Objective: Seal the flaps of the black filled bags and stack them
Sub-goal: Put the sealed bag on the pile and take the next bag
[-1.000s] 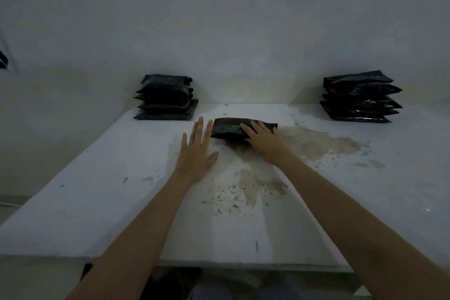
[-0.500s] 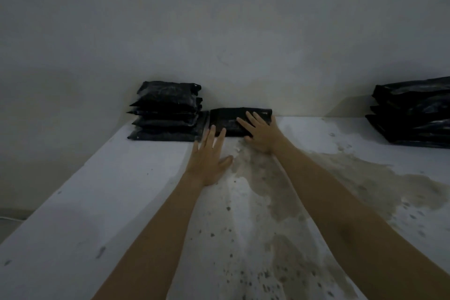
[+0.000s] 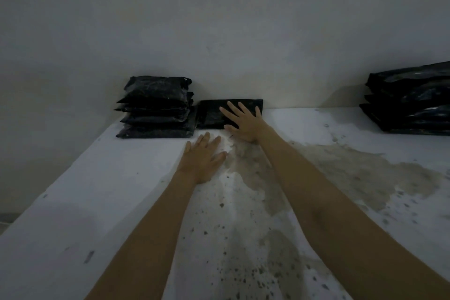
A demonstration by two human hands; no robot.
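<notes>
At the far wall, our flat right hand [image 3: 246,122] presses one bag [image 3: 214,114] beside the left stack [image 3: 155,109]; our left hand [image 3: 203,157] lies spread on the table [image 3: 97,190]; the right pile [image 3: 411,105] looks left to do.

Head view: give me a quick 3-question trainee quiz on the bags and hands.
1. True or false: the right hand lies with straight fingers on the single black bag.
2. The single bag sits: A) on top of the left stack; B) beside it on the table; C) on the right stack.
3. Fill in: the left hand rests flat on the ____.

Key: 1 true; 2 B; 3 table.
</notes>
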